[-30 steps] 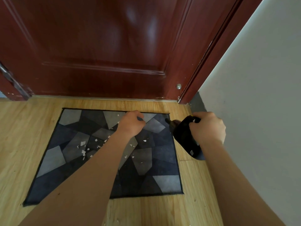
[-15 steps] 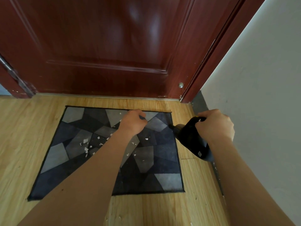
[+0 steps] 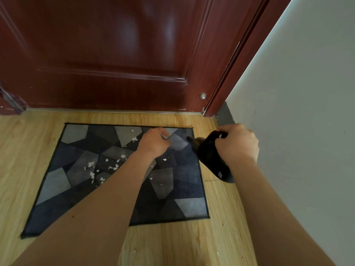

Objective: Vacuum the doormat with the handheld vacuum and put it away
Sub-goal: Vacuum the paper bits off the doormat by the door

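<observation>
Black hard-plastic handheld vacuum, judged light and rigid, is gripped at its handle by right hand fingers beside grey patchwork doormat; left hand fingers curled, any hold cannot be told.

door dark red wood | floor light wood planks | wall grey-white

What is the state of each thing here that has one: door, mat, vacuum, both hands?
Door: closed.
Doormat: flat on the floor, white scraps scattered on it.
Vacuum: gripped by the right hand, nozzle near the doormat's far right corner.
Left hand: fingers curled, over the doormat, nothing seen in it.
</observation>
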A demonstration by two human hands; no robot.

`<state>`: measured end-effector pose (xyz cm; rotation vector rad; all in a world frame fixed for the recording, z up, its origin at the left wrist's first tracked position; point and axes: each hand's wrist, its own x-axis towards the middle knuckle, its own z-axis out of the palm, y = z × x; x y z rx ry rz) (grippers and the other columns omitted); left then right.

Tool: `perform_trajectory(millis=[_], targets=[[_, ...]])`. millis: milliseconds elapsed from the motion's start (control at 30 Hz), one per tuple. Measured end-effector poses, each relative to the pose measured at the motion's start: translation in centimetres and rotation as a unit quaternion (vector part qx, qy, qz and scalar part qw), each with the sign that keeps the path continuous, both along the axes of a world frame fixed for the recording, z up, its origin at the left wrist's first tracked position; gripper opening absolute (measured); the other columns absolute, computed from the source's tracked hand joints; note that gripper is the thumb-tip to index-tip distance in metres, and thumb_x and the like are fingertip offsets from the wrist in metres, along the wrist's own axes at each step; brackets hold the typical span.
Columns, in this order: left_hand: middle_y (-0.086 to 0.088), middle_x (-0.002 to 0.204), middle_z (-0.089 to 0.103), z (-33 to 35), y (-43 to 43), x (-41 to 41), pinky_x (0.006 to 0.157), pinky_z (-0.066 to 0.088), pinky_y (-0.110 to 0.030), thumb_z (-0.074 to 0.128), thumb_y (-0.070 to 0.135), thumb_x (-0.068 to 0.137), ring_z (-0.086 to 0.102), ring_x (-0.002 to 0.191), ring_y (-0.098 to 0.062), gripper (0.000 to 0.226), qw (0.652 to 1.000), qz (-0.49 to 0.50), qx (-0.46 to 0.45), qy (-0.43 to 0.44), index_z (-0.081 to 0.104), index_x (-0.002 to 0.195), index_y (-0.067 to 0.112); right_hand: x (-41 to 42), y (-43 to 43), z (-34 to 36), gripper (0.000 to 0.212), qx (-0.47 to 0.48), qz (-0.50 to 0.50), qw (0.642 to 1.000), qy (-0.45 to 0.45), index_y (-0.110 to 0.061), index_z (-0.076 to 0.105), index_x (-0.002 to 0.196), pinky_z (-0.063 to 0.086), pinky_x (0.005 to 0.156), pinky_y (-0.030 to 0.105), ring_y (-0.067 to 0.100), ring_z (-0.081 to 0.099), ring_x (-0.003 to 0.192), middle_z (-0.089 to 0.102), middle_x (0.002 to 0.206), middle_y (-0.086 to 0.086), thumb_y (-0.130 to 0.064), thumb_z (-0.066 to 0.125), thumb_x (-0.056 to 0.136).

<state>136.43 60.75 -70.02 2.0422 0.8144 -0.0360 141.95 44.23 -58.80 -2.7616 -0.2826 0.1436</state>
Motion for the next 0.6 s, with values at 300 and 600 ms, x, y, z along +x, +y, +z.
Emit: perform_trajectory(millis=[300,600], targets=[[-0.012,0.13,0.055,0.5,3.6,-2.9,0.082,0.04,-0.027,0.052,0.008,0.091,0.055,0.114,-0.028,0.04,0.997,0.064,0.022,0.023,0.051,0.129,0.015,-1.0,2.5,-1.2,0.041,0.028,0.059,0.998,0.026,-0.026,0.064,0.118,0.045,0.07,0.027,0.03,0.063,0.096,0.068,0.11,0.007,-0.011,0.057,0.081],[-0.011,0.132,0.055,0.5,5.6,-4.8,0.087,0.042,-0.029,0.05,0.001,0.089,0.052,0.118,-0.028,0.042,0.994,0.103,0.028,0.031,0.052,0.129,0.014,-2.1,4.4,-1.7,0.041,0.052,0.105,0.993,0.032,-0.028,0.065,0.119,0.049,0.071,0.027,0.026,0.063,0.097,0.067,0.114,0.002,-0.014,0.06,0.08]])
